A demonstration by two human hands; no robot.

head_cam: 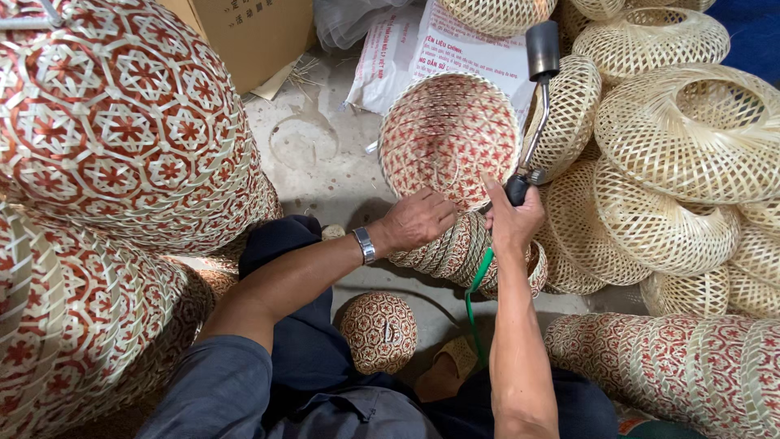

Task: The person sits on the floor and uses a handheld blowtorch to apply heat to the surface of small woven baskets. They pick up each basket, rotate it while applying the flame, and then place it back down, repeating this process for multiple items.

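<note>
Red-patterned woven basket (pixel 449 134), centre far, tilted mouth-up on a stack of like baskets (pixel 467 256); left hand (pixel 417 219) clasps its near rim. Right hand (pixel 513 221) closed around gas torch (pixel 532 106), green hose (pixel 478 280) trailing near.

A dusty grey concrete floor (pixel 313 158) shows between heaps of woven bamboo shades: red-patterned stacks (pixel 114 122) at left, pale natural ones (pixel 691 130) at right. A cardboard box (pixel 252 32) and a white printed sack (pixel 406 53) lie behind, under soft even light
</note>
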